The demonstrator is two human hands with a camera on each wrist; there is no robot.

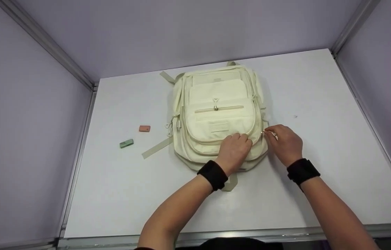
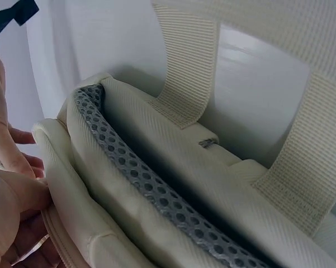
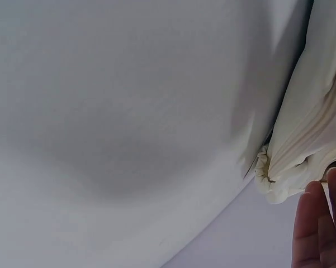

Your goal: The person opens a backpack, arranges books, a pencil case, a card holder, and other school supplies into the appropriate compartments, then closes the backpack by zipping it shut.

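Note:
A cream backpack (image 1: 221,90) lies front side up on the white table. Its lower front pocket edge is held by my left hand (image 1: 235,151), with the fingers bent over the fabric. At the bag's right side, my right hand (image 1: 285,142) pinches a small shiny zipper pull (image 1: 262,132) between thumb and fingers. The left wrist view shows the left thumb (image 2: 28,192) against the pocket's zipper edge, beside grey mesh padding (image 2: 151,184). In the right wrist view the right fingers (image 3: 310,223) are near the bag's side, and the pull itself cannot be made out.
Left of the bag lie a small red block-like item (image 1: 144,128) and a small green one (image 1: 126,143). A loose strap (image 1: 157,147) extends toward them. A tiny clear scrap (image 1: 295,116) lies to the right. Walls (image 1: 195,31) enclose the table at the back and sides.

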